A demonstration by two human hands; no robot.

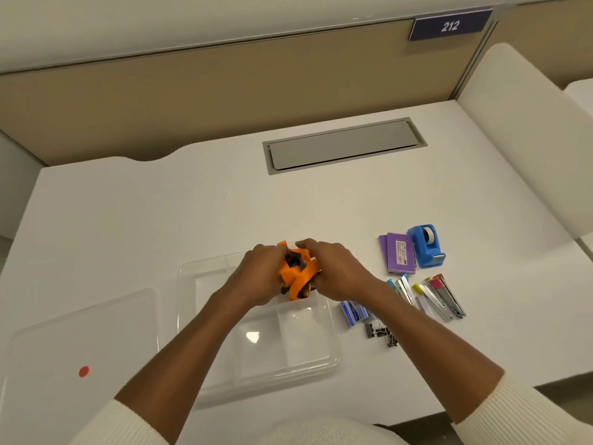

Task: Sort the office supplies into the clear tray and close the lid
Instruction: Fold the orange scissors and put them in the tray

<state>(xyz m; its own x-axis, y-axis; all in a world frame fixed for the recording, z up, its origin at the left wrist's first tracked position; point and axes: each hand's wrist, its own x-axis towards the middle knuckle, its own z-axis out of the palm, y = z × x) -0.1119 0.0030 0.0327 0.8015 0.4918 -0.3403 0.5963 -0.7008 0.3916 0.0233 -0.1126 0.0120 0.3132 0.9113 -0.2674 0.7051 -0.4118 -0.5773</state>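
A clear divided tray [308, 358] sits on the white desk in front of me. Over its far right compartment my left hand [256, 277] and my right hand [337, 271] both grip a bundle of orange-and-black items [296, 276]; what they are I cannot tell. The clear lid [80, 342], marked with a red dot, lies flat left of the tray. To the right of the tray lie blue staple boxes [354, 312], black binder clips [382, 334], several staplers [430, 297], purple boxes [398, 256] and a blue tape dispenser [426, 245].
A grey cable hatch [343, 144] is set into the desk at the back. Beige partition walls close off the back and a white panel the right side. The desk's front edge runs near my forearms.
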